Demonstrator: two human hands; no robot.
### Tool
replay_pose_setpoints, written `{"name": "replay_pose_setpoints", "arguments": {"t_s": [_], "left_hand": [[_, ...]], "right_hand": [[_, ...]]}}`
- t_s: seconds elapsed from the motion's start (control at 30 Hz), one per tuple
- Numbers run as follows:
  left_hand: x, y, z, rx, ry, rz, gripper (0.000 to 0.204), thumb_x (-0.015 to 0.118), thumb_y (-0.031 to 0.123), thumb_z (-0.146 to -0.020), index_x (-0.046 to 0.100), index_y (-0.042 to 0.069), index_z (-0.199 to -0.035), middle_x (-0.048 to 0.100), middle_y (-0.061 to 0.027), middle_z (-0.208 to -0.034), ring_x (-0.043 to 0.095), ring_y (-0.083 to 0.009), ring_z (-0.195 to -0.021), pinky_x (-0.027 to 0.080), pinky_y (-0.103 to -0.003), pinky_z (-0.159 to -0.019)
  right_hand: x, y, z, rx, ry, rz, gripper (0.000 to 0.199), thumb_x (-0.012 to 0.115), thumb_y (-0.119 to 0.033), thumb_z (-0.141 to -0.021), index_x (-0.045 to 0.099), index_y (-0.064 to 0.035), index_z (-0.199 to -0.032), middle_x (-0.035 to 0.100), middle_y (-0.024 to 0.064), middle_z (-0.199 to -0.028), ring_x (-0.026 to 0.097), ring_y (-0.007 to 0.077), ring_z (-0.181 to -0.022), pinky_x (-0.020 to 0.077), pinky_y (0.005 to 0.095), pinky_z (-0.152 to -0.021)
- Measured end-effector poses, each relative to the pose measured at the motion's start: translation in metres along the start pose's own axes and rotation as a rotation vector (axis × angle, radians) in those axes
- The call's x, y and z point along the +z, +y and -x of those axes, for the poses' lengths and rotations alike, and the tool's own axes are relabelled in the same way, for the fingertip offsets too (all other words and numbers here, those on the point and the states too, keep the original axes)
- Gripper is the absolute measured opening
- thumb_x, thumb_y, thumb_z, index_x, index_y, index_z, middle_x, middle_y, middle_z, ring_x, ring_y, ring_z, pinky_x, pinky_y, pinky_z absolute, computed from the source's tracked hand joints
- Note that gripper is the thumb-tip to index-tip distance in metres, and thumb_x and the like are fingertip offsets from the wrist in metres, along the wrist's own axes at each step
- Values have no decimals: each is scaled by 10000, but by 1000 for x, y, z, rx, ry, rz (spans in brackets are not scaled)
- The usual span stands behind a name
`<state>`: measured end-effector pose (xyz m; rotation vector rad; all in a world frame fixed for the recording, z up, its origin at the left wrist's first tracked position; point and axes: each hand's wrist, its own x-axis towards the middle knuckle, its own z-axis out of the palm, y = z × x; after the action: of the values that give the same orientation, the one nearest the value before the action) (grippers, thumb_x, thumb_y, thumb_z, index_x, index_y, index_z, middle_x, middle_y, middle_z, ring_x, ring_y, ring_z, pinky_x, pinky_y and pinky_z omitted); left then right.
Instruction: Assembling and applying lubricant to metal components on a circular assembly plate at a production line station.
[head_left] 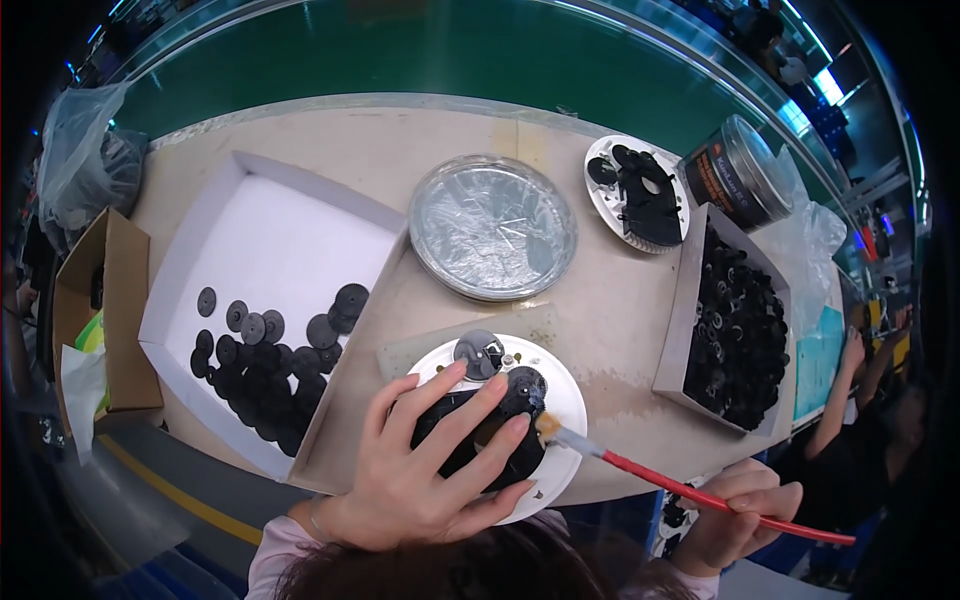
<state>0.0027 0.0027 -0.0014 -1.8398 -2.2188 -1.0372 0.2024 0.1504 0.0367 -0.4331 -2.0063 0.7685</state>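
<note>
My left hand [415, 465] lies with fingers spread over a black plastic assembly that sits on a round white plate [565, 400]. Dark round gears [525, 388] show past my fingertips, one of them at the plate's far edge. In my right hand [735, 515] is a thin brush [640, 468] with a red handle, gripped between thumb and fingers. Its pale bristles touch or nearly touch the gears beside my left fingertips. My left palm hides much of the black assembly.
Left of my hands, a white box [270, 215] holds many black gears. A film-covered round tin [493, 228] stands beyond the plate. To the right are another white plate [672, 235] with black parts, a metal can [735, 175] and a box of small black parts [735, 335]. Another person's arm [838, 385] shows far right.
</note>
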Motion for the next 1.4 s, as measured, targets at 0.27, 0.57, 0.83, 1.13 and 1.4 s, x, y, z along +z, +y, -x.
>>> {"name": "replay_pose_setpoints", "arguments": {"t_s": [0.27,0.57,0.83,1.13,1.4], "left_hand": [[0,0,0,-8,0,-4,376,694,347,-676,660,149,-995,580,-77,-1172,521,-304,-1081,380,-427,-870],[0,2,2,-19,-8,-4,379,700,344,-673,662,146,-994,587,-76,-1162,525,-307,-1077,391,-425,-864],[-1,2,-3,9,-15,-9,439,758,332,-587,664,123,-962,593,-117,-1128,513,-357,-1065,424,-472,-827],[-5,1,-1,12,-48,1,510,785,352,-608,629,131,-1040,546,-105,-1196,477,-348,-1113,387,-472,-901],[-31,-1,16,-156,-33,55,625,782,329,-646,540,24,-1134,471,-190,-1231,462,-368,-1122,401,-423,-936]], "right_hand": [[-2,-6,-4,27,-62,98,334,492,-391,-910,394,-92,-796,554,75,-569,476,113,-480,351,206,-485],[2,-3,6,-24,73,141,349,514,-396,-894,385,-96,-770,529,42,-566,473,111,-472,332,208,-476],[-4,1,-1,-87,-4,82,352,537,-382,-885,379,-90,-765,515,56,-558,425,115,-418,317,220,-474],[-1,28,-18,-154,8,-47,224,493,-211,-923,486,10,-892,559,154,-716,515,168,-544,444,230,-493],[58,64,-71,-413,-455,257,306,616,55,-713,640,-36,-1004,640,111,-843,622,248,-746,500,312,-637]]}}
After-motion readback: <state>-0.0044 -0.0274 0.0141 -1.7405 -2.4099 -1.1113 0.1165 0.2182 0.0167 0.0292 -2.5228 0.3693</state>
